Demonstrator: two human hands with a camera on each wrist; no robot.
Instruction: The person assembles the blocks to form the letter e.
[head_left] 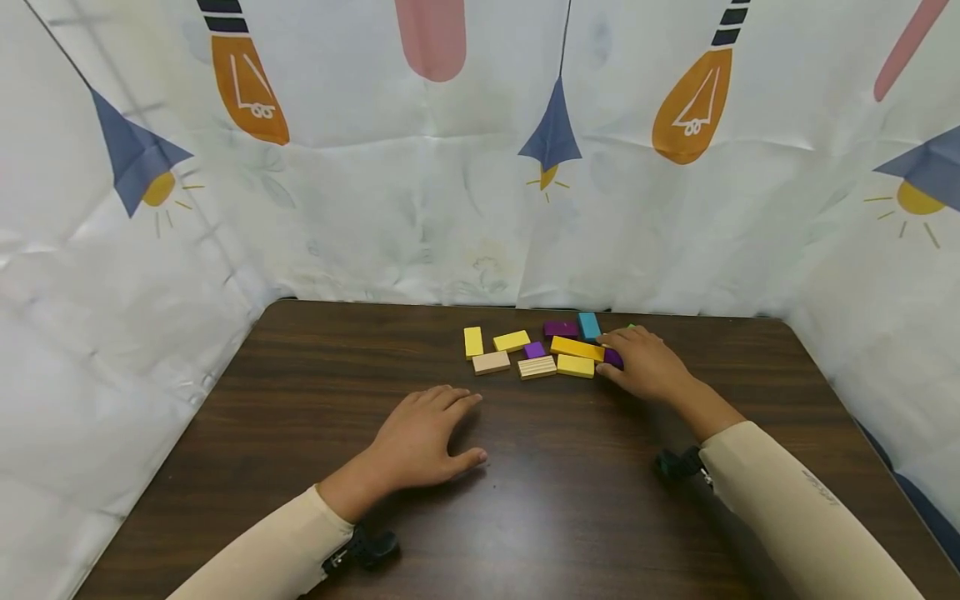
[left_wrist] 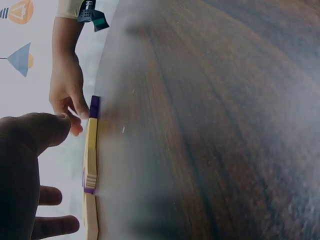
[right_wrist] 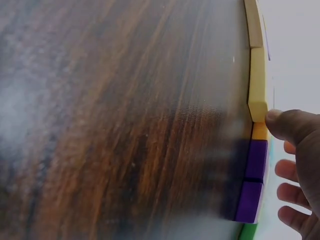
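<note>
Several small wooden blocks lie loosely grouped near the table's far edge. My right hand (head_left: pixel 643 363) reaches over the right end of the group, palm down, with its fingers spread forward. In the right wrist view the thumb tip is right at the end of a yellow block (right_wrist: pixel 258 85), beside an orange block (right_wrist: pixel 260 131) and purple blocks (right_wrist: pixel 256 160). A green block (right_wrist: pixel 248 231) is mostly hidden by the hand in the head view. My left hand (head_left: pixel 423 437) is held over the table in front of the blocks, fingers loosely extended, holding nothing.
Left in the group are yellow blocks (head_left: pixel 473 342), a tan block (head_left: pixel 491 362) and a striped block (head_left: pixel 537 367). A blue block (head_left: pixel 589 326) and a dark purple block (head_left: pixel 561 329) lie farther back. A patterned white cloth (head_left: pixel 480 208) hangs behind the dark wooden table (head_left: pixel 300 400).
</note>
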